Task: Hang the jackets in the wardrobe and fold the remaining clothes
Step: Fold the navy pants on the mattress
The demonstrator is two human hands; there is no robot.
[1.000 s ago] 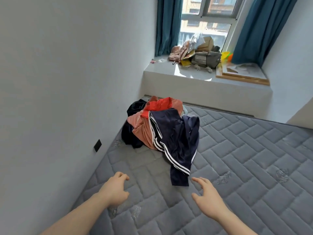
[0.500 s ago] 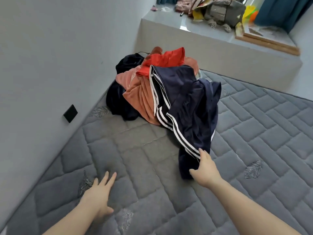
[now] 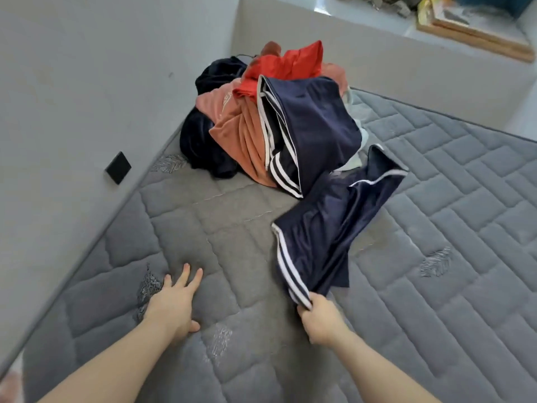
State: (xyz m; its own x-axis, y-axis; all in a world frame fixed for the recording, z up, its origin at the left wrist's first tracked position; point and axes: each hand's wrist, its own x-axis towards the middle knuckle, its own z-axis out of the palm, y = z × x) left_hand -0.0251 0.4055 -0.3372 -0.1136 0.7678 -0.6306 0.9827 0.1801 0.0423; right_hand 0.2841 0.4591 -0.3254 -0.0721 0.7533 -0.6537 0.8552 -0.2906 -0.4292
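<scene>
Grey quilted mattress point(image 3: 436, 199) fills a wall corner, bare underfoot of both hands. Left hand point(image 3: 171, 303) lies flat on the quilting, fingers spread, holding nothing. Right hand point(image 3: 319, 318) pinches the striped edge of a navy garment point(image 3: 325, 228), which trails from that hand up toward the clothes pile point(image 3: 270, 120) ahead of both hands, near the wall. Judgement: step is drawing one piece clear. Best done with a low, steady pull so the pile doesn't tumble; then bring the left hand to a second corner and spread the slippery fabric flat to identify it.
</scene>
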